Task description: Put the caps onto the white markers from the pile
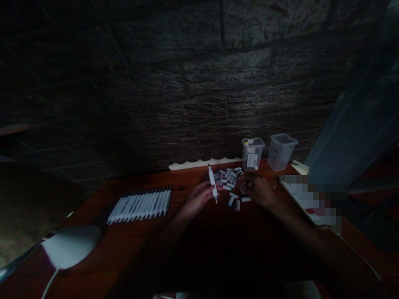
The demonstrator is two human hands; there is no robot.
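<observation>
My left hand (199, 197) is closed around a white double-ended marker (213, 181), which stands nearly upright with both tips uncapped. Just right of it lies a loose pile of marker caps (230, 176), mostly pale, a few with coloured ends. At the pile's right edge is my right hand (254, 187), its fingers drawn together; whatever they hold is hidden in the dim light. Several stray caps (237, 205) lie nearer to me. On the left, a row of white markers (141, 204) lies side by side with dark tips showing.
Two clear plastic containers (281, 153) stand at the back right against a brick-patterned wall (199, 83); the left one holds something small. A white lamp-like object (73, 246) with a cable is at front left. A partly blurred flat device (307, 203) lies on the right of the wooden table (193, 232).
</observation>
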